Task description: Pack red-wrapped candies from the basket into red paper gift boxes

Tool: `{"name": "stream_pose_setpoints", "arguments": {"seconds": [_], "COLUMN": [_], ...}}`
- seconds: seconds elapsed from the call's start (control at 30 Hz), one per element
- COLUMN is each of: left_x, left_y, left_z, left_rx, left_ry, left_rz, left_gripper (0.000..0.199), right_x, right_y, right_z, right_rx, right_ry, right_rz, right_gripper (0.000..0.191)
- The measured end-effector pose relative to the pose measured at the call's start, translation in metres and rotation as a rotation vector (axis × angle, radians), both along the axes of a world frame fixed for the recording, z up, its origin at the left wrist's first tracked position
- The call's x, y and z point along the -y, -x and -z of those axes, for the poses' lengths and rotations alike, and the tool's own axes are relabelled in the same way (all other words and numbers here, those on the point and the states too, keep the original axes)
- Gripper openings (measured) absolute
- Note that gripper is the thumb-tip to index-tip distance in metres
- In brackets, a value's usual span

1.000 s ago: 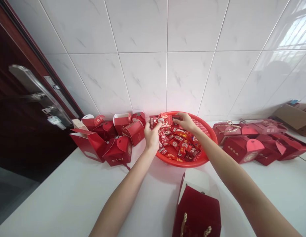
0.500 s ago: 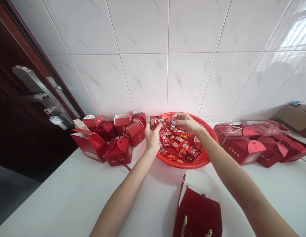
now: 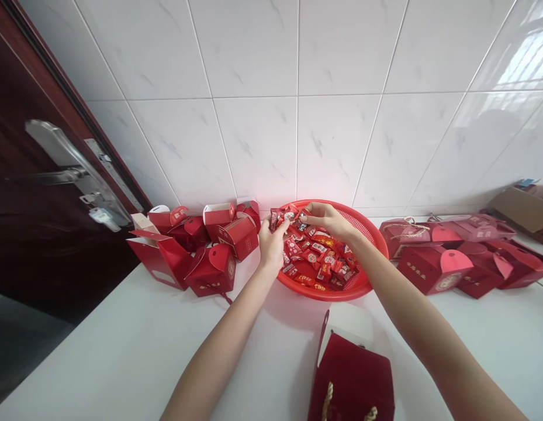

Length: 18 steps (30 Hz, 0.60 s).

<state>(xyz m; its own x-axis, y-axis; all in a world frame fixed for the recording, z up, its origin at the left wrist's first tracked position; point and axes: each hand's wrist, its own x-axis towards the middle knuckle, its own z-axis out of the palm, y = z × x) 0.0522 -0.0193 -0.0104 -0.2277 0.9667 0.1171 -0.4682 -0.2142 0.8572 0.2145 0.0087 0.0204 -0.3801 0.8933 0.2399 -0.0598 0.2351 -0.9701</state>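
My left hand point(image 3: 272, 241) is closed on several red-wrapped candies point(image 3: 277, 217) over the left rim of a red plastic basket point(image 3: 332, 293). Close beside it, my right hand point(image 3: 326, 219) pinches a small candy with a dark and silver wrapper point(image 3: 302, 221) between thumb and fingers. Below both hands, many red-wrapped candies point(image 3: 317, 257) lie inside the basket. An open dark red box point(image 3: 356, 374) with rope handles stands in front of the basket, its pale inner flap raised.
Small red boxes point(image 3: 212, 272) cluster left of the basket, and more red boxes point(image 3: 433, 269) sit to its right. A brown carton point(image 3: 521, 210) is at far right. Behind is a tiled wall point(image 3: 262, 146); a dark door with a metal handle point(image 3: 73, 169) is at left.
My right hand has moved slightly left, bringing its candy closer to those in my left hand. The boxes and basket have not visibly moved.
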Motion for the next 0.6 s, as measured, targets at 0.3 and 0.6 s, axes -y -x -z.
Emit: {"name": "stream_pose_setpoints", "arguments": {"seconds": [0.3, 0.6], "left_x": [0.0031, 0.0042], "left_y": [-0.0003, -0.0003], "left_z": [-0.0054, -0.0050], "left_rx": [-0.010, 0.003], "left_ry": [0.022, -0.012], "left_rz": [0.086, 0.163], "left_gripper": [0.036, 0.043], "right_x": [-0.0025, -0.0008], "right_y": [-0.0010, -0.0008], "right_z": [0.0024, 0.0022], "right_rx": [-0.022, -0.017], "right_ry": [-0.055, -0.109], "right_rz": [0.035, 0.083], "right_gripper": [0.042, 0.045]}}
